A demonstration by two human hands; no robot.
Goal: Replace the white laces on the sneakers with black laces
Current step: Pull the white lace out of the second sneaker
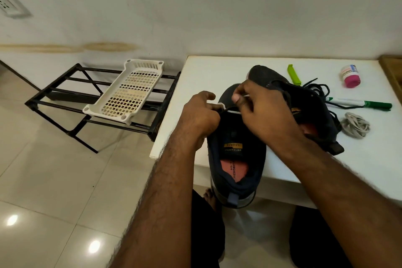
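Head view | step: unlacing the near dark navy fabric sneaker [237, 159] at the white table's [217, 67] front edge | left hand [201, 113] and right hand [258, 106] both pinch its thin white lace [233, 111] | next, likely: draw it free of the eyelets, then thread loose black laces [318, 88] | second sneaker [304, 98] lies behind.

Matt cloth sneaker [237, 154], glossy tiled floor [54, 180], white perforated plastic tray [128, 91].

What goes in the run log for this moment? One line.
left hand: pinches white lace | right hand: pinches white lace | near sneaker: being unlaced
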